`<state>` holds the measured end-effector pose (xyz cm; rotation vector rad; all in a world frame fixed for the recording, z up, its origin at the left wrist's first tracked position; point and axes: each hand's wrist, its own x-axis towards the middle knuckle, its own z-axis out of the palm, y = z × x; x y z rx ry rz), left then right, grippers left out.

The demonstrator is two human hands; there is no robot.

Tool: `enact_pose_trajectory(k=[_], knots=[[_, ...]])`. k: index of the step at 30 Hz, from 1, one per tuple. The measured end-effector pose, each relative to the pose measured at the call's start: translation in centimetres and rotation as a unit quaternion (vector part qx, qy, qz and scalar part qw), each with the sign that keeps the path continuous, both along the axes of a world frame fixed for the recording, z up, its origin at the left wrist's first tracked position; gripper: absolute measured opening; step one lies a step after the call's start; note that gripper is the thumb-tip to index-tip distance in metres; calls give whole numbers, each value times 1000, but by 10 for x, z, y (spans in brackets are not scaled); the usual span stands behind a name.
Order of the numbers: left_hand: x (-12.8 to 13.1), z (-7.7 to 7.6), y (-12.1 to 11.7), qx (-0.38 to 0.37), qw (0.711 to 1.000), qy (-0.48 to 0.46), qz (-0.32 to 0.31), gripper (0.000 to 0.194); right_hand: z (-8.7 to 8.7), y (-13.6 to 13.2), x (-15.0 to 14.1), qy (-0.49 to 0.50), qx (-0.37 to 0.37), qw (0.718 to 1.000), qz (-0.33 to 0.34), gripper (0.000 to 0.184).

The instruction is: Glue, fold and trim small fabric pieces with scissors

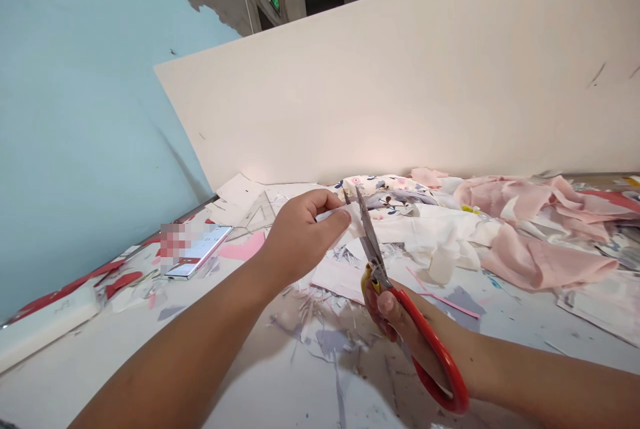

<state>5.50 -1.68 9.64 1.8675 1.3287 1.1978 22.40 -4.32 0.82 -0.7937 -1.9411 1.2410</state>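
Note:
My right hand [400,322] grips red-handled scissors [395,296] with yellow trim. Their blades point up and away, slightly apart, with the tips by my left fingertips. My left hand [300,236] pinches a small white piece of fabric or paper [334,214] between thumb and fingers, right at the blades. Below both hands, many small white and grey cut scraps [320,322] lie scattered on the white table [250,396].
Pink cloth [540,256] and floral fabric [385,189] are heaped at the back right. A phone [200,252] and a clear set square [257,212] lie at the left. Red scraps [120,279] line the left edge. A white board [425,76] stands behind the table.

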Motion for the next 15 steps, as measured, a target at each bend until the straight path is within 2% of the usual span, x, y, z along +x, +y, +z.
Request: enact_pose_trajectory(k=[6,11,15], knots=[[0,-1,0,7,1000,1,-1,15,3,-1,-1,7,-11,1000,13,39],[0,1,-1,3,1000,-1,-4,16,6,-1,-3,3,9,1000,3,41],[0,3,-2,1,1000,-5,-2,16,2,1,-1,-15,4,1000,4,42]])
